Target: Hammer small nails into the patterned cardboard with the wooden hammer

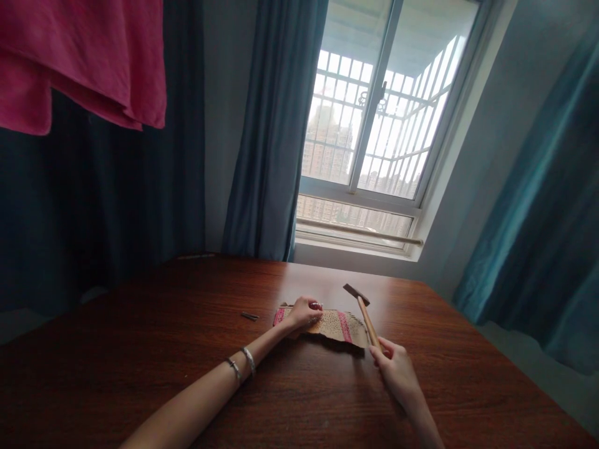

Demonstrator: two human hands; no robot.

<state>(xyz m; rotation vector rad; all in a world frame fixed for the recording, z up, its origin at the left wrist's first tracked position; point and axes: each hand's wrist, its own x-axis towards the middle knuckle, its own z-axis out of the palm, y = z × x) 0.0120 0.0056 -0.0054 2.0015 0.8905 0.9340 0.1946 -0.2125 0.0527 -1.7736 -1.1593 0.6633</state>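
My right hand point(395, 368) is closed round the wooden handle of a hammer point(368, 319). The hammer's dark metal head is raised above the table, beyond the cardboard's right end. Over a torn piece of brown cardboard point(358, 337), my left hand point(304, 313) has its fingers curled together. Something small, shiny and dark red shows at those fingertips; its kind is unclear. Many small dark marks or holes dot the cardboard between two pink bands, and its near edge bends up from the table. Left of it lie a few thin dark metal pieces point(249, 316), perhaps nails.
The brown wooden table point(154, 337) stretches to the wall below a barred window point(365, 125). Blue curtains point(276, 125) hang left and right of the window. A pink cloth point(93, 62) hangs at the upper left. Two silvery bracelets point(241, 365) circle my left forearm.
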